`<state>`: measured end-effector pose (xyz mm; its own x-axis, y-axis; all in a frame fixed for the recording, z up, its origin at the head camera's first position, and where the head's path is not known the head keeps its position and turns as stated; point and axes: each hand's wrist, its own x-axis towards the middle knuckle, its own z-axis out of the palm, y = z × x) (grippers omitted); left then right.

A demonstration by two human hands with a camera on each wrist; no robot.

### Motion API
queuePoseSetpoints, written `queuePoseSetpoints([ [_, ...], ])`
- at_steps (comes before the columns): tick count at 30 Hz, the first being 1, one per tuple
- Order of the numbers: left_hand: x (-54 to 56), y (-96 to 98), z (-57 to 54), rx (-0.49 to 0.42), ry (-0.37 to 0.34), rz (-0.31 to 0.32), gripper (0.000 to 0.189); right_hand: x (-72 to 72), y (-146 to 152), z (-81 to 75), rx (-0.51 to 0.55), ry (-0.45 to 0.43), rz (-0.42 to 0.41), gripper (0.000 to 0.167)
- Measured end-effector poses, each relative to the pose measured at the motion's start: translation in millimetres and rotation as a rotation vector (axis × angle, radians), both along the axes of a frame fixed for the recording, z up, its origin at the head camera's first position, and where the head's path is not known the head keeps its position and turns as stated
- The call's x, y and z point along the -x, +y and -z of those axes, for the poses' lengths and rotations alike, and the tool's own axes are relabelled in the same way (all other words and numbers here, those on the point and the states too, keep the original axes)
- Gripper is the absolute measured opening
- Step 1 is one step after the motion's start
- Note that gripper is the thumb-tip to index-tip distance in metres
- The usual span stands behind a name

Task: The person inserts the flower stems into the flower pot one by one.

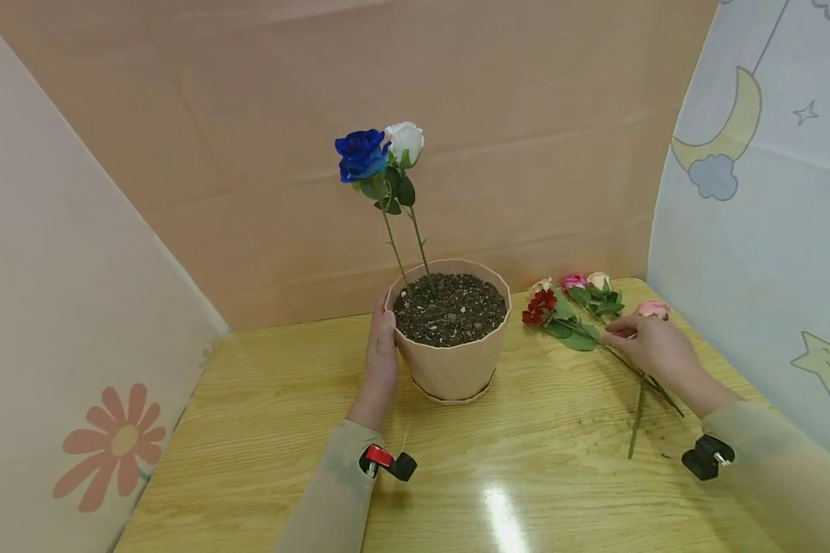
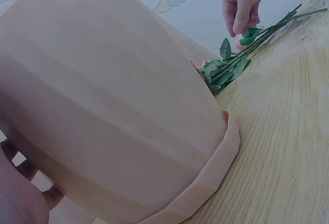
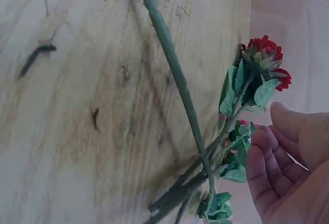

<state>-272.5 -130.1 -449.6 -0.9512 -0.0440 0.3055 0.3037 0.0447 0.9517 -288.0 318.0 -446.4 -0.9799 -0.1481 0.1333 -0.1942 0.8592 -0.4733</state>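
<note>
A peach plastic flowerpot (image 1: 449,372) filled with dark soil (image 1: 453,307) stands on its saucer. My left hand (image 1: 382,349) lies along the pot's left wall, thumb close below the rim. Planted on the soil's left side are a blue rose (image 1: 362,156) and a white rose (image 1: 406,144), both upright. My right hand (image 1: 653,349) hovers over the loose artificial flowers right of the pot, fingers loosely bent. In the right wrist view a gap shows between thumb and fingers, with leaves (image 3: 235,175) right beside the fingertips. A red flower (image 3: 264,54) lies just beyond them.
Other loose flowers lie in the pile: a magenta one (image 1: 572,282), a cream one (image 1: 598,281) and a pink rose (image 1: 653,309) behind my right hand. Their stems (image 1: 636,418) cross on the wooden table (image 1: 283,430). Soil crumbs lie near the stems. Cloth walls surround the table.
</note>
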Motion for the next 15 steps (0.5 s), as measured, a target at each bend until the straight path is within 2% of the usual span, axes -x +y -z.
queuePoseSetpoints([
  [9, 1.1, 0.7, -1.6, -0.006, -0.001, -0.002, 0.058, 7.7, -10, 11.7, 0.0, 0.033, 0.017, 0.042],
  [15, 0.3, -0.1, -1.0, 0.002, 0.01, -0.007, 0.059, 12.6, -13, 18.3, -0.023, 0.017, 0.023, 0.043],
])
